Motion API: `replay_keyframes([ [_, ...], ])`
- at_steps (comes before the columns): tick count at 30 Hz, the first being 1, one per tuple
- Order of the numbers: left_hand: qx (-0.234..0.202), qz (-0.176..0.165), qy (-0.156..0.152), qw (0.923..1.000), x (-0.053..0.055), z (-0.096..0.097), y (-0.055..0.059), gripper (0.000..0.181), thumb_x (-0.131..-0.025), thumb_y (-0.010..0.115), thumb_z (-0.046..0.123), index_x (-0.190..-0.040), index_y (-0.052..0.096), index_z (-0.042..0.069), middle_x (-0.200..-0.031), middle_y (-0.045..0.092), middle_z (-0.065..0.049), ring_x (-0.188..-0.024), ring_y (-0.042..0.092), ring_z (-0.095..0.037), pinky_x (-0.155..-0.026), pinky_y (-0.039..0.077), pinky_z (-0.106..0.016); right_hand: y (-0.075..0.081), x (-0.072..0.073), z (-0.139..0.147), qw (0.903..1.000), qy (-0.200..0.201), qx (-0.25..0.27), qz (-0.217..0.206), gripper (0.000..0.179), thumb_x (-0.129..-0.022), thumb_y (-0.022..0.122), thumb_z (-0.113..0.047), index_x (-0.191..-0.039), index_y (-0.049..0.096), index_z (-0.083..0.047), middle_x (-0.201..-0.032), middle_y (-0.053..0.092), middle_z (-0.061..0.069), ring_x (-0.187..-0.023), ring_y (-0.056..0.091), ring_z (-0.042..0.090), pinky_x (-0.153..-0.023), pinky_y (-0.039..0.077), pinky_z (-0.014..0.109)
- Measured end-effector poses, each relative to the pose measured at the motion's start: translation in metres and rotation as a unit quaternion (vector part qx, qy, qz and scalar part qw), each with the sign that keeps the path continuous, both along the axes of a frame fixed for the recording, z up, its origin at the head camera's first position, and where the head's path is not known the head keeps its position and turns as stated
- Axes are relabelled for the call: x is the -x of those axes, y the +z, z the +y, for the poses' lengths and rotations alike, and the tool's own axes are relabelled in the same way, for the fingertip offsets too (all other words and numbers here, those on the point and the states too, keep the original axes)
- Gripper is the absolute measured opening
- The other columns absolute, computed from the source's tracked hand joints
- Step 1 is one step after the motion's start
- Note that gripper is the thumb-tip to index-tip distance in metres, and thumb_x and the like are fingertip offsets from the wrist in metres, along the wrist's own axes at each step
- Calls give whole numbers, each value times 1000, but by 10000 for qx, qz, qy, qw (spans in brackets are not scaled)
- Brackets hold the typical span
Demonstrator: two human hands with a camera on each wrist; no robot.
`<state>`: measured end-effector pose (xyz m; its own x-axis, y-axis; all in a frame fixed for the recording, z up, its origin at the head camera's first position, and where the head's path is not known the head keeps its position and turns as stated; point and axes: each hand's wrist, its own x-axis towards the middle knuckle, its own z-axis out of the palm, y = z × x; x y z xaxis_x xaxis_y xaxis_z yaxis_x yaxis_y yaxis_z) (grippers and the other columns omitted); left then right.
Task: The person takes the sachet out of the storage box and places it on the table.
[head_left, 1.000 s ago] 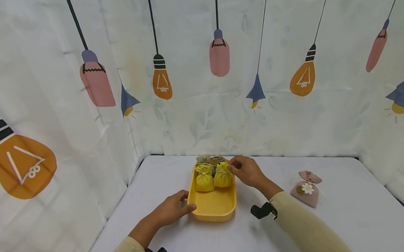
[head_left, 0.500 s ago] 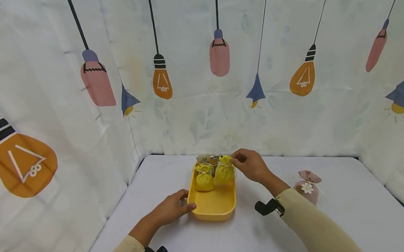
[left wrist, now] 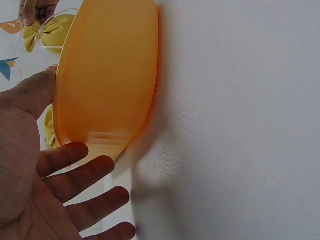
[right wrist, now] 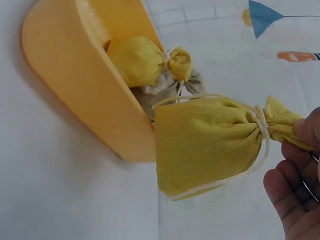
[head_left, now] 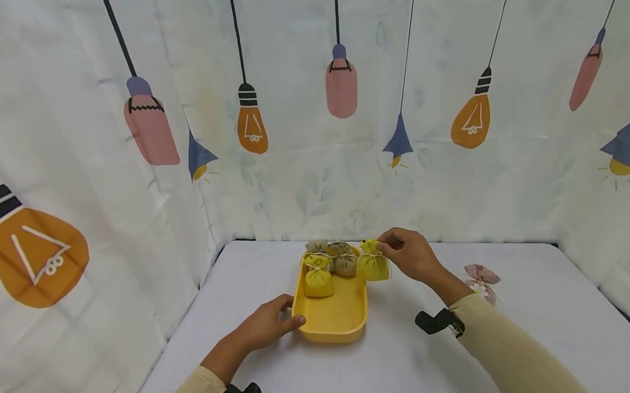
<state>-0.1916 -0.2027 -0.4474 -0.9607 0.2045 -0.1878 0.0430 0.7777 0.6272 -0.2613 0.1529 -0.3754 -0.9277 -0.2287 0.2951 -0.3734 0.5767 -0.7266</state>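
The right hand [head_left: 411,257] holds a yellow pouch [head_left: 373,264] by its gathered top, thumb and fingers pinched together above the pale cord [right wrist: 262,122] that ties the neck. The pouch hangs to the left of that hand, its full lower part clear of the palm. In the head view it overlaps the right rim of the yellow tray [head_left: 332,317], towards the far end; whether it touches the rim cannot be told. From the right wrist the pouch lies almost sideways across the view, with the tray's wall behind it.

The left hand [head_left: 265,326] is well apart from the held pouch, at the near left part of the tray. Its thumb rests on the rim and its fingers are spread, fairly straight, beside the outer wall; from the left wrist the lower fingers stand away from the wall.

Inside the tray, towards its far end, a second yellow pouch [head_left: 318,278] sits by the left wall, between the two hands. Two grey-brown pouches, one on the right [head_left: 344,261] and one on the left [head_left: 317,247], stand behind it. A pink pouch [head_left: 483,275] lies on the white table [head_left: 558,321], partly hidden by the right sleeve [head_left: 511,343].
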Motion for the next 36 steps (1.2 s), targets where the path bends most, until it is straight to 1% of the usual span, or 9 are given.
replay_keyframes([
  [4, 11, -1, 5, 10000, 1, 0, 0, 65, -92, 72, 55, -139, 57, 14, -134, 62, -11, -127, 55, -35, -102, 45, -60, -1, 0, 9, 9999, -85, -108, -9, 12, -99, 71, -21, -109, 72, -14, -98, 71, -2, -91, 67, 18, -79, 57, 41],
  [9, 9, -24, 27, 10000, 0, 1, 1, 65, -92, 72, 56, -139, 58, 14, -134, 62, -11, -127, 55, -35, -102, 45, -60, -1, 0, 20, 9996, -204, -213, -19, 15, -100, 71, -22, -111, 71, -13, -99, 71, 0, -90, 66, 19, -78, 57, 40],
  [21, -13, -7, -6, 10000, 0, 1, 3, 64, -92, 72, 56, -138, 58, 14, -135, 62, -12, -128, 55, -36, -102, 45, -60, 2, -3, 42, 9979, -541, -310, -195, 17, -100, 70, -22, -113, 71, -11, -104, 71, 4, -94, 66, 22, -79, 56, 40],
  [29, -45, -33, -6, 10000, -2, 0, 2, 63, -93, 71, 54, -139, 57, 13, -134, 61, -12, -128, 55, -35, -102, 45, -60, 1, -5, 56, 9966, -650, -439, -247, 20, -101, 69, -25, -115, 70, -10, -107, 71, 5, -97, 66, 24, -80, 56, 41],
  [36, 22, -49, 66, 10000, 1, 1, 1, 64, -92, 72, 55, -138, 58, 14, -134, 61, -11, -127, 55, -35, -102, 46, -60, 2, -8, 69, 9958, -686, -578, -204, 23, -102, 67, -28, -117, 70, -10, -108, 72, 6, -100, 66, 26, -80, 56, 43],
])
